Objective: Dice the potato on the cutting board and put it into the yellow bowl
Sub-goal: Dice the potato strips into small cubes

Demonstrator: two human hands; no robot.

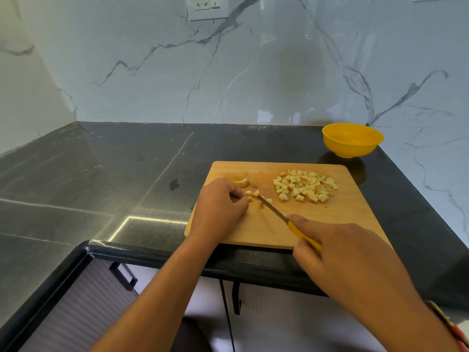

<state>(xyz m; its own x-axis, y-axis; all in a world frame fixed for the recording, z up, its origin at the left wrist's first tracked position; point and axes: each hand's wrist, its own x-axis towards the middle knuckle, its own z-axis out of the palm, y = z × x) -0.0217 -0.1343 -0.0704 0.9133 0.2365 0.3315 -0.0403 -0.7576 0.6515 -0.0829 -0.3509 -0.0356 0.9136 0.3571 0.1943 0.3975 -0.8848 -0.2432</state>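
Observation:
A wooden cutting board (330, 219) lies on the dark counter. A heap of diced potato (304, 186) sits on its far right part. My left hand (219, 207) is curled on the board's left side, its fingertips pinching a small potato piece next to a few loose cubes (252, 193). Behind it lies an uncut potato piece (239, 182). My right hand (337, 250) grips a yellow-handled knife (274, 210), whose blade tip rests among the loose cubes. The yellow bowl (352, 140) stands beyond the board's far right corner and looks empty.
The black stone counter (101, 174) runs left and back to a marble wall. A small dark mark (174, 184) lies left of the board. The counter's front edge (152, 252) sits just under the board's near side, above cabinet doors.

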